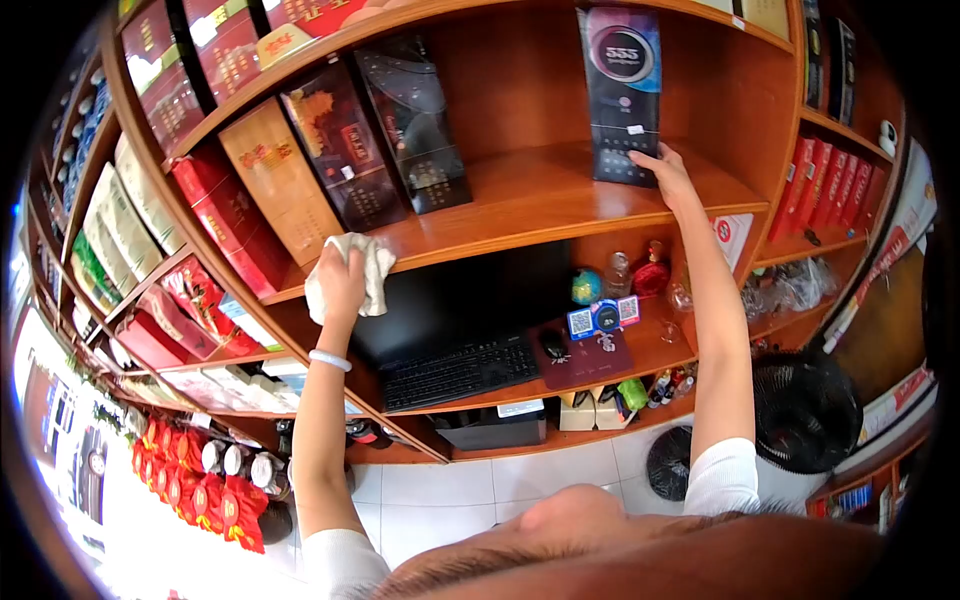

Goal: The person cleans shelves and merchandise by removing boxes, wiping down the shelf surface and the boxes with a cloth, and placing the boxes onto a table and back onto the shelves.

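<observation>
A tall dark box (625, 95) is displaying a blue-purple upper panel, a round emblem reading "555", a small white label and rows of pale marks below. Its body is extending upward and leftward from the fingers of the right hand (671, 177), which are clamping its lower right edge. The long axis is running nearly upright, the emblem end pointing up and the printed face facing the viewer; whether the base is touching the shelf (540, 190) cannot be told. A crumpled white cloth (378, 266) is bunching beneath the fingers of the left hand (342, 285), which are gripping it at the shelf's front edge; loose folds are spreading to both sides of these fingers, following no single axis.
</observation>
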### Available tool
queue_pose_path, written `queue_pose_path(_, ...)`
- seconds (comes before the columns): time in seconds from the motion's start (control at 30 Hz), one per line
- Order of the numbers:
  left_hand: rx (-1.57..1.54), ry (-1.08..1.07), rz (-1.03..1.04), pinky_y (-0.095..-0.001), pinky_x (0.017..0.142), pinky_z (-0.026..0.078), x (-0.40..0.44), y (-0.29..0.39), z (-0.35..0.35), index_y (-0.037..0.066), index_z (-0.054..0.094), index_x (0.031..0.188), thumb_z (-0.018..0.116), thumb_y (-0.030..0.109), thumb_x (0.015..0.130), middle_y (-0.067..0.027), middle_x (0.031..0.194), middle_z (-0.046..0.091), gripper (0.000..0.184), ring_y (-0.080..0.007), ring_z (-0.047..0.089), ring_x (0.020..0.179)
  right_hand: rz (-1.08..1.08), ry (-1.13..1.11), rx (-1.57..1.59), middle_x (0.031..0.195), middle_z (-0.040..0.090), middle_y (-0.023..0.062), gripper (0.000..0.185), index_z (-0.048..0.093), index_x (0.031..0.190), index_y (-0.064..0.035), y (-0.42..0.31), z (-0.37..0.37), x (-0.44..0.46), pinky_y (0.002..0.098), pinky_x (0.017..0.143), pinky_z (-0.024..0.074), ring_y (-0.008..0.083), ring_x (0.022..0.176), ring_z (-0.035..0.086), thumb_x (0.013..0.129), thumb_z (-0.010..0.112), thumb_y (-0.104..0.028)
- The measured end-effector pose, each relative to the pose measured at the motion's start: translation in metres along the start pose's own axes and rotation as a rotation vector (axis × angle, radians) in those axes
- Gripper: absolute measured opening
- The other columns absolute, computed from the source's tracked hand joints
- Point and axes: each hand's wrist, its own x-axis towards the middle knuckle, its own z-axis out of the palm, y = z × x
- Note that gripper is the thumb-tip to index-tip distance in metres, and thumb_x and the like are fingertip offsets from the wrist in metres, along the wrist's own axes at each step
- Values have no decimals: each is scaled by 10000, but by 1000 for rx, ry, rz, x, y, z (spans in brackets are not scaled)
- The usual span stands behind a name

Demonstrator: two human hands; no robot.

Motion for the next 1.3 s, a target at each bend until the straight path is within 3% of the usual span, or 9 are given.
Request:
queue_pose_path(0.17, 20, 20, 43, -430, 718, 411, 1, 8, -4, -49, 566, 827, 486, 153, 774, -225, 822, 548, 224, -386, 526, 782, -61, 59, 53, 1044, 566, 137, 616, 469, 1133, 64, -4, 1, -1, 276, 818, 426, 176, 936, 550, 654, 763, -187)
queue_pose_path(0.33, 0, 5, 34, -425, 710, 409, 0, 6, -4, -52, 549, 802, 515, 144, 772, -217, 819, 545, 201, -375, 525, 783, -505, 604, -145, 955, 551, 83, 396, 496, 1069, -4, -7, 10, -10, 246, 776, 411, 149, 869, 518, 756, 689, -149)
queue_pose_path(0.43, 55, 18, 86, -415, 699, 413, -1, 3, -3, -54, 539, 767, 615, 232, 750, -208, 790, 539, 297, -364, 526, 764, -982, 528, -483, 1076, 506, 86, 233, 525, 980, -5, -23, 41, -36, 259, 814, 400, 157, 957, 487, 782, 633, -65)
queue_pose_path(0.6, 60, -36, 203, -415, 682, 419, 1, 4, -10, -50, 532, 745, 709, 354, 652, -201, 773, 530, 451, -354, 518, 748, -792, 20, -349, 1017, 542, 93, 187, 568, 888, -22, -35, 154, -51, 278, 730, 456, 188, 899, 541, 738, 662, -83)
queue_pose_path(0.73, 118, -156, 281, -406, 735, 422, 0, 1, -17, -44, 560, 891, 720, 293, 612, -197, 854, 530, 466, -355, 518, 821, -315, -207, -465, 1224, 416, 208, 771, 377, 1234, 52, -17, 226, -19, 356, 883, 411, 292, 1117, 446, 675, 725, -349)
queue_pose_path(0.83, 56, -158, 373, -409, 741, 426, 4, 1, -23, -38, 569, 900, 728, 265, 570, -194, 875, 529, 475, -355, 513, 830, -117, -251, -316, 1302, 362, 215, 889, 286, 1294, 67, -5, 256, 2, 331, 958, 345, 267, 1177, 403, 641, 750, -319)
queue_pose_path(0.97, 14, -149, 399, -403, 732, 426, 6, -8, -20, -36, 571, 861, 714, 269, 566, -170, 855, 528, 447, -334, 508, 836, 63, -390, -154, 1206, 477, 182, 761, 374, 1244, 70, -7, 259, 17, 303, 934, 355, 234, 1112, 461, 670, 731, -280)
queue_pose_path(1.07, 8, -136, 380, -399, 716, 424, 2, -8, -20, -40, 571, 835, 705, 283, 565, -151, 829, 522, 442, -320, 504, 830, 18, -493, -112, 999, 598, 118, 437, 544, 1058, 55, -3, 257, 17, 285, 851, 388, 185, 922, 547, 737, 669, -214)
queue_pose_path(1.3, -11, -96, 348, -399, 656, 435, 2, -9, -18, -38, 550, 796, 713, 260, 544, -148, 776, 514, 423, -315, 513, 761, -103, -315, 17, 948, 583, 116, 451, 509, 1024, 51, -10, 252, -16, 279, 791, 404, 171, 885, 536, 729, 671, -249)
